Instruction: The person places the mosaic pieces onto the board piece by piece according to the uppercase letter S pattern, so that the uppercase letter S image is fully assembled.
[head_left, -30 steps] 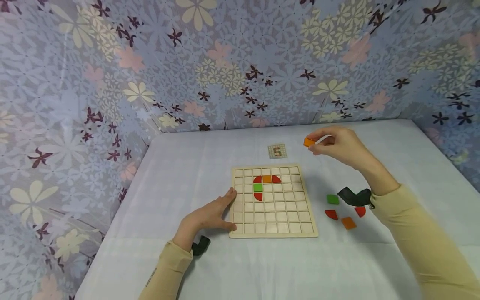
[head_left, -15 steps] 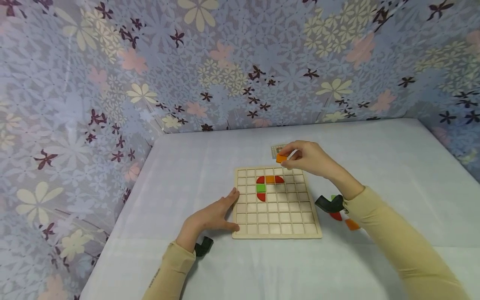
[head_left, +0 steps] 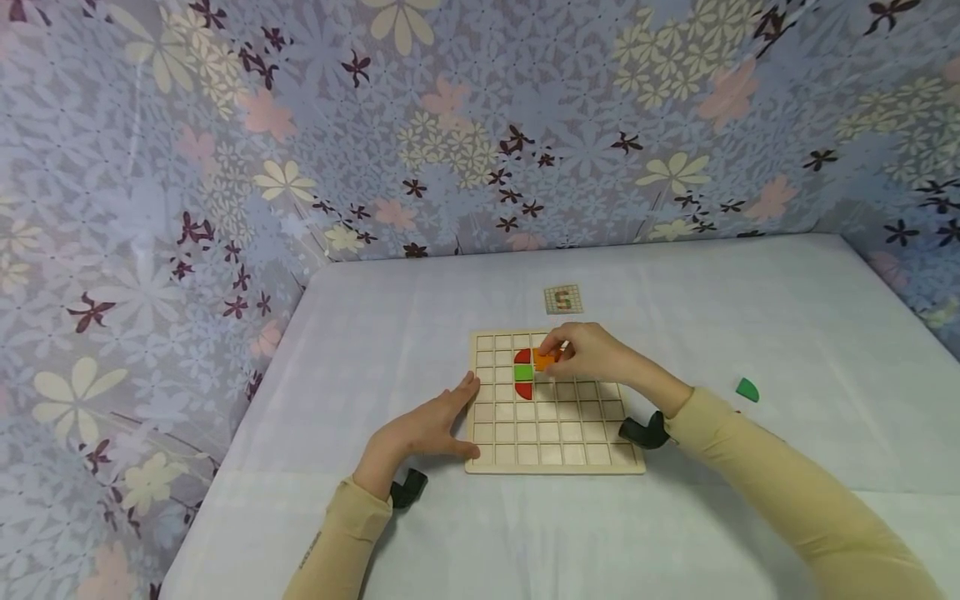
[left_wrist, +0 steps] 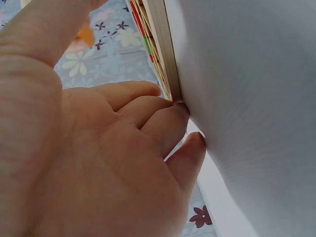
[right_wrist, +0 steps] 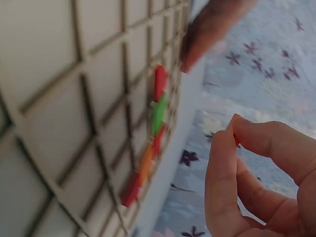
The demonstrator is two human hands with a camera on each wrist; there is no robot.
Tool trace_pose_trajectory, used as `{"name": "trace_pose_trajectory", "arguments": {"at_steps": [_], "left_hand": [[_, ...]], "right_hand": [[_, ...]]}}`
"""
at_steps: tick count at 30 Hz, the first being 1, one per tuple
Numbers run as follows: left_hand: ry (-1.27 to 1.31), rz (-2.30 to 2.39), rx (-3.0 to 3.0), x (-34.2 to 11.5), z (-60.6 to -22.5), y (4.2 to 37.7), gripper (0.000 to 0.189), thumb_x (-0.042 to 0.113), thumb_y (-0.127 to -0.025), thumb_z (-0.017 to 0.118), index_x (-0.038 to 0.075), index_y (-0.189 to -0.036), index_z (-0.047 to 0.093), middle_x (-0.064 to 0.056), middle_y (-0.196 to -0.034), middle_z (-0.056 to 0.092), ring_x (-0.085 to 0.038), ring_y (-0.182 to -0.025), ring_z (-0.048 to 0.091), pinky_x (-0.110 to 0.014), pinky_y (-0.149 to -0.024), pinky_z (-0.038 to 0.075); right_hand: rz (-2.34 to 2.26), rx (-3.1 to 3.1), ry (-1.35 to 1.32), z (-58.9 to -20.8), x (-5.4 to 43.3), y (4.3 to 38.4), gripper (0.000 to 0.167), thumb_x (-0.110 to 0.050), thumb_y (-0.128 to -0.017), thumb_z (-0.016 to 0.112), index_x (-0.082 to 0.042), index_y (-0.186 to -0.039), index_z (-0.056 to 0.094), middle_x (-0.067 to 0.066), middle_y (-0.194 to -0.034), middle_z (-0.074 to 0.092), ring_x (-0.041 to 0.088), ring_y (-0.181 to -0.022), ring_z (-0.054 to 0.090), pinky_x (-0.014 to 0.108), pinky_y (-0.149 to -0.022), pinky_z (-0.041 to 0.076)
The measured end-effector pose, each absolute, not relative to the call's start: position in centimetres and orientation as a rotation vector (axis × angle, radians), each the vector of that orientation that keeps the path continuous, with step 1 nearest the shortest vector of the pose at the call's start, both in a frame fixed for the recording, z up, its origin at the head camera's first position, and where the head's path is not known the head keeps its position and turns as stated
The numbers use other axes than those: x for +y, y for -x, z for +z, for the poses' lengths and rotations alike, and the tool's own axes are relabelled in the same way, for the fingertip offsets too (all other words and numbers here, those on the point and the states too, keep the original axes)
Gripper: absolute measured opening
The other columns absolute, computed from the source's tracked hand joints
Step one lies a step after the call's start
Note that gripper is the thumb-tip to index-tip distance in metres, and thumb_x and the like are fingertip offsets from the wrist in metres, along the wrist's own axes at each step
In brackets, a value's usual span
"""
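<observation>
A pale wooden grid board [head_left: 536, 433] lies on the white cloth. Along its left side rests my left hand [head_left: 427, 425], thumb and fingers spread, fingertips at the board's edge [left_wrist: 165, 54]. My right hand [head_left: 592, 352] is over the upper part of the board, pinching an orange tile [head_left: 543, 360] between thumb and fingertips. Only a corner of that orange tile [right_wrist: 236, 118] shows in the right wrist view. Set in the grid are a green square [head_left: 523, 372], several red quarter-round tiles [head_left: 524, 390] and another orange tile [right_wrist: 145, 165], partly covered by the right hand in the head view.
Behind the board lies a small pattern card [head_left: 563, 299] with a coloured figure on a grid. A green quarter-round tile [head_left: 747, 389] is on the cloth at the right, and the right sleeve [head_left: 757, 458] hides most of the loose tiles there. Flowered fabric [head_left: 450, 167] rises at the back.
The right hand has carried the orange tile left and down, from beside the card to low over the board near the coloured tiles. The left hand stays at the board's edge.
</observation>
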State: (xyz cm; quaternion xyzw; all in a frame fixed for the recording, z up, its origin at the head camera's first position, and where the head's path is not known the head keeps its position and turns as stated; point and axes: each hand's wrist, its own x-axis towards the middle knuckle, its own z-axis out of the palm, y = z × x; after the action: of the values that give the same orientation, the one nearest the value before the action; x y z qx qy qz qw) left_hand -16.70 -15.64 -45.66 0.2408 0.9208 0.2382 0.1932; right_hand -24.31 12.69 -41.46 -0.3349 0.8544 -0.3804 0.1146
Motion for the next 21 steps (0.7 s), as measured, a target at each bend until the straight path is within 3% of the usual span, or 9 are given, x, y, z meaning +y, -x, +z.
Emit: {"name": "trace_pose_trajectory", "arguments": {"at_steps": [11,21], "left_hand": [[-0.68,0.693,2.578,-15.6,-45.8,16.6,0.099,0.032,-0.082,0.075,0.002,-0.151,0.011,-0.009,-0.156,0.002,-0.023,-0.141,0.009,-0.038,-0.113,0.014],[-0.685,0.682,2.591,-15.6,-45.8,16.6,0.099,0.033,-0.082,0.075,0.002,-0.151,0.011,-0.009,-0.156,0.002,-0.023,-0.141,0.01,-0.037,-0.113,0.015]], "right_hand": [[-0.941,2.482,0.943,-43.9,11.8,24.3,0.026,-0.014,-0.078,0.077,-0.003,-0.1,0.068,-0.003,-0.081,0.063,0.012,-0.073,0.057,0.029,-0.069,0.049],[-0.889,2.488,1.04,-44.5,11.7,24.2,0.022,-0.008,-0.078,0.075,-0.002,-0.096,0.065,0.004,-0.088,0.062,0.013,-0.076,0.056,0.028,-0.07,0.049]]}}
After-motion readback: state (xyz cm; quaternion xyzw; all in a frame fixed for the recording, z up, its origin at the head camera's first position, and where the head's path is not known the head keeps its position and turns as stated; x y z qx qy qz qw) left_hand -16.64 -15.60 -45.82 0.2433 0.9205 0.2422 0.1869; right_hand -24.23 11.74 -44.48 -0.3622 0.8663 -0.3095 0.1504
